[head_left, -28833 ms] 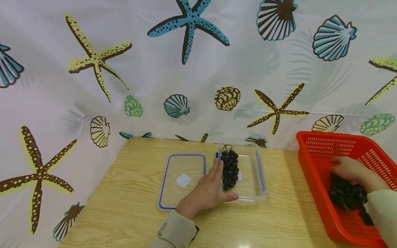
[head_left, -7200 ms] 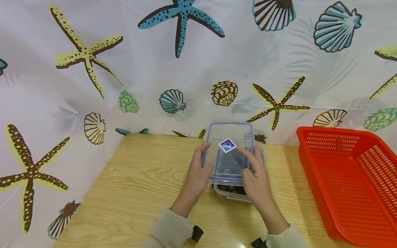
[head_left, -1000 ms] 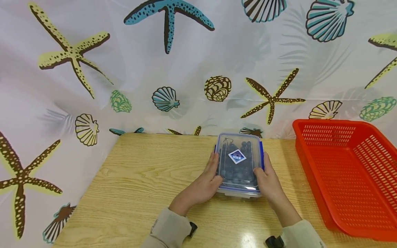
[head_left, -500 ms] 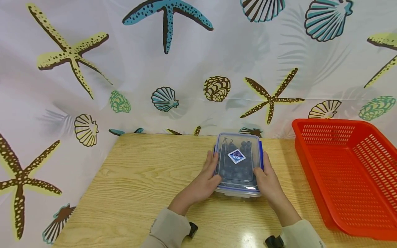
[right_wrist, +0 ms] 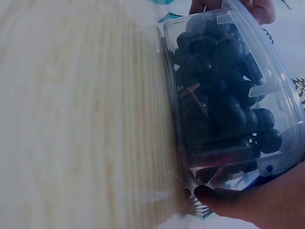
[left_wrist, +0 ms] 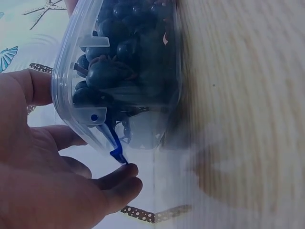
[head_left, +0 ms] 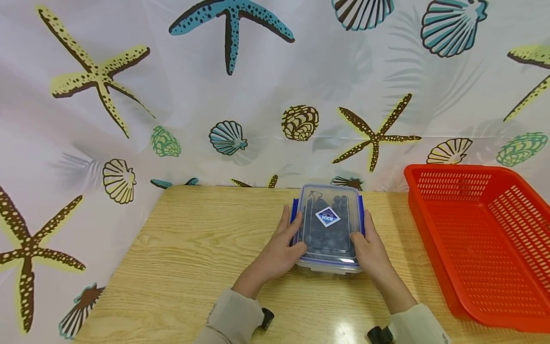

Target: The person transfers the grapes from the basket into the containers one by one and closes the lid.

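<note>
A clear plastic box point(head_left: 328, 229) packed with dark grapes point(head_left: 320, 234) stands on the wooden table point(head_left: 206, 258), its blue-rimmed lid on top. My left hand point(head_left: 279, 248) lies against the box's left side, thumb on the lid's near corner, straight fingers on the blue left latch point(head_left: 294, 215), which sticks outward. In the left wrist view a fingertip of the left hand point(left_wrist: 47, 181) touches the end of the latch point(left_wrist: 114, 145). My right hand point(head_left: 373, 251) presses along the right side, thumb on the lid. The right wrist view shows the grapes point(right_wrist: 219, 95) through the wall, the right hand point(right_wrist: 257, 207) below.
A red slotted basket point(head_left: 481, 239) stands at the right of the table, close to the box. A curtain printed with starfish and shells point(head_left: 258, 95) hangs right behind the table's far edge. Bare wood lies left of the box.
The left latch has swung outward from the box's side, and my left fingers have shifted slightly left with it. The box and the right hand stay in place.
</note>
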The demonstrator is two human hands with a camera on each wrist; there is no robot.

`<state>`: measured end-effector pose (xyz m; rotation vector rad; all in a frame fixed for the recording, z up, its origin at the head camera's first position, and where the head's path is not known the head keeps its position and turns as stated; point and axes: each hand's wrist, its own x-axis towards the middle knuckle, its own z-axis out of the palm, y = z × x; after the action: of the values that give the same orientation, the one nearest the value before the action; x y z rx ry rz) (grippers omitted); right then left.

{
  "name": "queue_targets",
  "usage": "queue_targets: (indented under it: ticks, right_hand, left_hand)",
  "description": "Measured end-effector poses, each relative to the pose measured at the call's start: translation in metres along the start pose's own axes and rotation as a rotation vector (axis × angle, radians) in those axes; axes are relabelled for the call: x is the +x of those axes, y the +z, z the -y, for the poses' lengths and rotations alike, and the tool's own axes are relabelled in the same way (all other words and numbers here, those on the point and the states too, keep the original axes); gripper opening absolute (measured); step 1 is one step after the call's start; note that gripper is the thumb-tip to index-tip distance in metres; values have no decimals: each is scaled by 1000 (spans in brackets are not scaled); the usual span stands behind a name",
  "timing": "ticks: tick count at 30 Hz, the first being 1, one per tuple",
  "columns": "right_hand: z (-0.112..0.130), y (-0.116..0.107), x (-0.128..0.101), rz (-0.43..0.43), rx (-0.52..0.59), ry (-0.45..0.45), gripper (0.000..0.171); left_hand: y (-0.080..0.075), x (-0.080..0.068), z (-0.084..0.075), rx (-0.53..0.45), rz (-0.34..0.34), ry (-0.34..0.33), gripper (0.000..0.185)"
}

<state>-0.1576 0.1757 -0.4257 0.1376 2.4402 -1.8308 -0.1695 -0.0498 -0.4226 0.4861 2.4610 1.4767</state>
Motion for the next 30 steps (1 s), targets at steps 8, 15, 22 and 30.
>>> queue_targets:
  ticks: [8,15,22,30]
  right_hand:
    - [-3,0,-1,-5,-17,-51,74]
    - [-3,0,1,-7,-18,-54,75]
    - [-1,0,2,-6,-16,-41,74]
    - [-1,0,1,-3,-13,-27,75]
  left_hand:
    - [2,0,-2,64,-59,-4,77]
    - [2,-1,-5,71,-81,-20,76]
    - [2,0,-6,59,-95,-2,74]
    - [4,0,-7,-31,-50,28,74]
